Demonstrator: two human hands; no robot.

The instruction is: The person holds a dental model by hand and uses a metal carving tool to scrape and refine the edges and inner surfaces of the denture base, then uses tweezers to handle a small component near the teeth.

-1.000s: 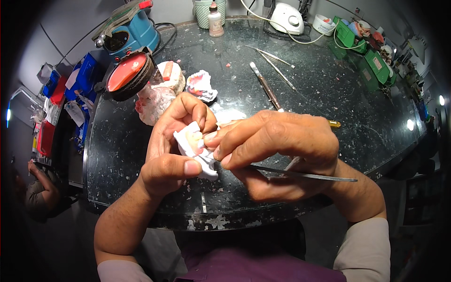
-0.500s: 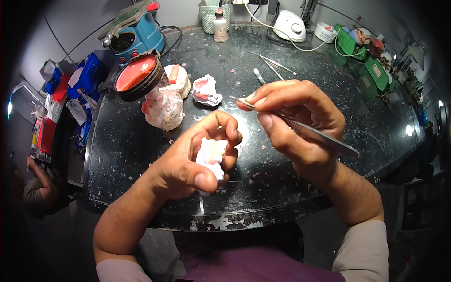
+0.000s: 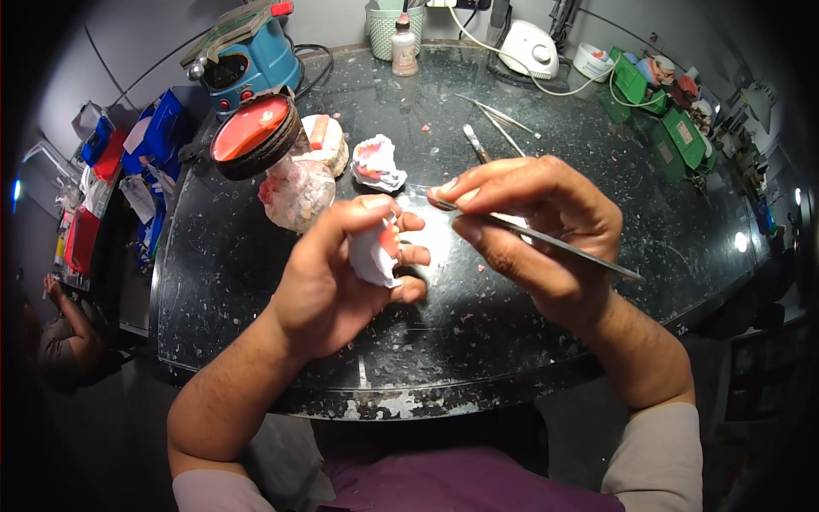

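Two hands, both loaded.

Left hand [image 3: 328, 277]: half closed, digits curled around 1 white cast [image 3: 367, 258] with a pink patch. Cast is up over the near half of the table [image 3: 247, 341], left of its middle, tilted in the grip.

Right hand [image 3: 554, 230]: thumb and fingertips pinched on 1 slim metal tool [image 3: 580, 253], rear end sloping down to the right. Tool tip partly hidden by the fingers; apart from the cast.

On the table:
- 1 more white cast, call it the second cast [image 3: 377, 164], pink inside, just beyond the left hand.
- 2 rounded plaster lumps [image 3: 299, 194] toward the left edge; the farther one carries 1 pink block [image 3: 319, 132].
- 1 dark round pan [image 3: 252, 132], red inside, beside the lumps.
- 2 thin metal instruments [image 3: 499, 117] plus 1 dark-handled tool [image 3: 475, 143], far half, right of middle.
- Far edge: 1 bottle [image 3: 404, 55], 1 white box with a knob [image 3: 527, 51].
- Far left corner: 1 blue machine [image 3: 277, 77].
- Far right corner: 2 green bins [image 3: 689, 141], contents cluttered, can't count.
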